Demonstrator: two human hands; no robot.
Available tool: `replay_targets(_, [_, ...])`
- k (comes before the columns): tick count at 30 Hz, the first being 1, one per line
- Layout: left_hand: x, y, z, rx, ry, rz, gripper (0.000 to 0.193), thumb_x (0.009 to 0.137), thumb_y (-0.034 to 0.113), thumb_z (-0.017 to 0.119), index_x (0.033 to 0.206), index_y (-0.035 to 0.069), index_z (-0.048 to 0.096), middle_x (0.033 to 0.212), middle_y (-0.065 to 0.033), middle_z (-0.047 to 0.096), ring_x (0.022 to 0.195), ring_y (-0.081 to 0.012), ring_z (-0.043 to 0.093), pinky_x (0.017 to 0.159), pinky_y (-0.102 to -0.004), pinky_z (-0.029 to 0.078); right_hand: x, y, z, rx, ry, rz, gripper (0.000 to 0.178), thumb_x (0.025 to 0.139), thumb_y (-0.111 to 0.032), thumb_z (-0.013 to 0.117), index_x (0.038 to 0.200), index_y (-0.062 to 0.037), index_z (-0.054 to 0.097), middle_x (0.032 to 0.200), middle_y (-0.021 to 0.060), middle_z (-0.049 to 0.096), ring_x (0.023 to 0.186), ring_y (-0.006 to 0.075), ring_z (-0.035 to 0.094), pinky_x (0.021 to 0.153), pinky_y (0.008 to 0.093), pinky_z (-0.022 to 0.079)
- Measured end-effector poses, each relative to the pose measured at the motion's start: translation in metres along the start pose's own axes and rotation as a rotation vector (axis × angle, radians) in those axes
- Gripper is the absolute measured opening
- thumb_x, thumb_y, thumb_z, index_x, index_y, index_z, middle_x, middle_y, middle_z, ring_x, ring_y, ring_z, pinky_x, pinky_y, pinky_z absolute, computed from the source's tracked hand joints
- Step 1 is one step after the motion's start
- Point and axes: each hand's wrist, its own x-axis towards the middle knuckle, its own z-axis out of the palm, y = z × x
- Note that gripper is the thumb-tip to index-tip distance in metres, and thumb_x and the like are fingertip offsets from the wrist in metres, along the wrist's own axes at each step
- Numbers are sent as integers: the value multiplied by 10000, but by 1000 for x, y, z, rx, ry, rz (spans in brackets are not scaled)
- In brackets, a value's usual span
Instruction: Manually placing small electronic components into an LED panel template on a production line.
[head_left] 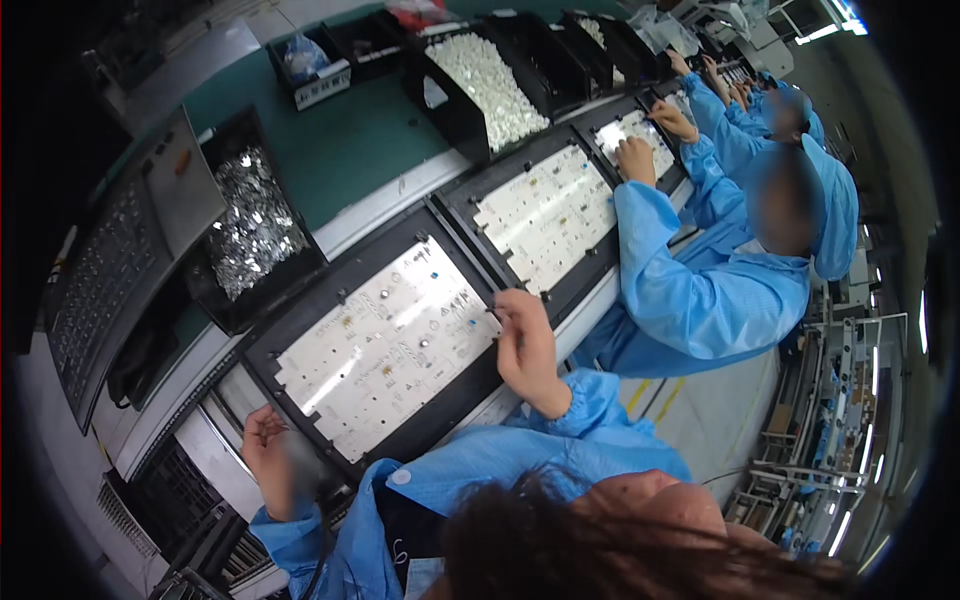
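A white circuit board dotted with small parts lies in a black tray in front of me. My right hand is at the board's right edge, its thumb and fingers bent together in a pinch. What the pinch holds, if anything, is too small to see. My left hand is beside the tray's near left corner, with its fingers curled in. Whatever they hold is hidden, and part of that hand is blurred.
A black bin of shiny metal pieces and a laptop stand left. Farther back are a bin of white pieces and a second board in its tray. A co-worker in blue works at the right along the line.
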Motion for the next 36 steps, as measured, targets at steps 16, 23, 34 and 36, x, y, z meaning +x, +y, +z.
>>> replay_targets(16, [-5,-15,-13,378,-24,-223,255,1007,83,492,1228,-7,583,912,-87,664,835,-147,620,767,-276,497,-74,12,-11,-250,118,-137,337,734,45,600,1058,-48,615,1250,161,619,1245,377,476,1144,526,273])
replay_targets(23, [2,-2,-9,564,-186,-162,264,997,151,530,1148,-47,618,879,-168,700,802,-223,684,741,-312,516,-60,8,-13,-262,67,-146,323,734,82,579,1035,-33,599,1221,176,629,1214,380,485,1129,536,281])
replay_targets(34, [-23,58,-57,195,822,177,530,976,149,552,1462,23,381,905,-131,676,773,-168,622,670,-291,499,-73,6,-18,-282,98,-116,352,709,87,573,1037,-38,602,1230,176,623,1218,374,482,1134,539,282])
replay_targets(36, [-54,82,-131,293,1166,87,659,971,188,549,1530,22,242,903,-127,667,744,-153,590,644,-276,482,-68,7,-10,-246,69,-129,361,692,82,583,1031,-39,606,1224,175,622,1201,376,499,1127,541,288])
